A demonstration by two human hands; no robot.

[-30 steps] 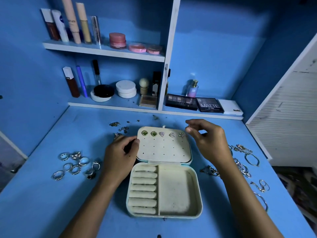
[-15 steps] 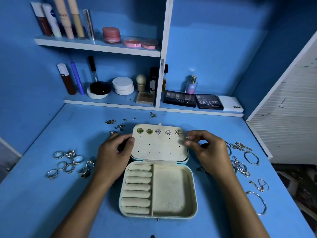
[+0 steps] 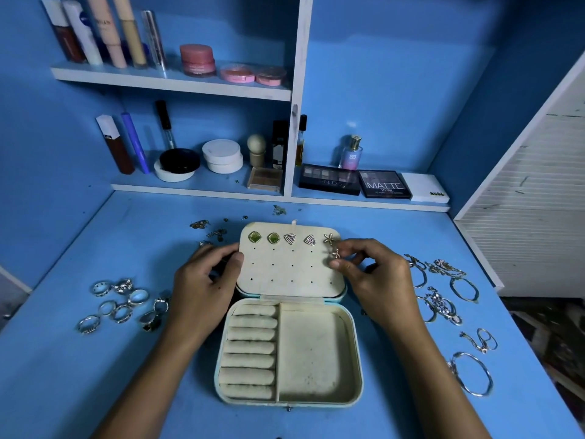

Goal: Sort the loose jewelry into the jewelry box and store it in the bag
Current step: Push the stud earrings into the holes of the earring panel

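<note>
Entry: jewelry box [image 3: 289, 343] lies open at centre of the blue desk [image 3: 95, 375], lid panel [image 3: 291, 267] on the far side with five studs seated along its far row. My right hand [image 3: 376, 280] pinches a small star earring [image 3: 336, 254] between thumb and forefinger, at the right end of the panel, just near of the seated star stud [image 3: 330, 239]. My left hand [image 3: 205, 280] has its fingers curled on the lid's left edge, steadying it. Judgement: the stud is very light, rigid and slippery, with a thin post that would likely bend; best held by the star head's rim, post aimed at a hole. Loose rings [image 3: 122, 304] lie left, bracelets [image 3: 449, 299] right, more earrings [image 3: 212, 231] beyond the lid's far-left corner; none block the panel. Ring rolls and tray compartment empty. No bag in view.
</note>
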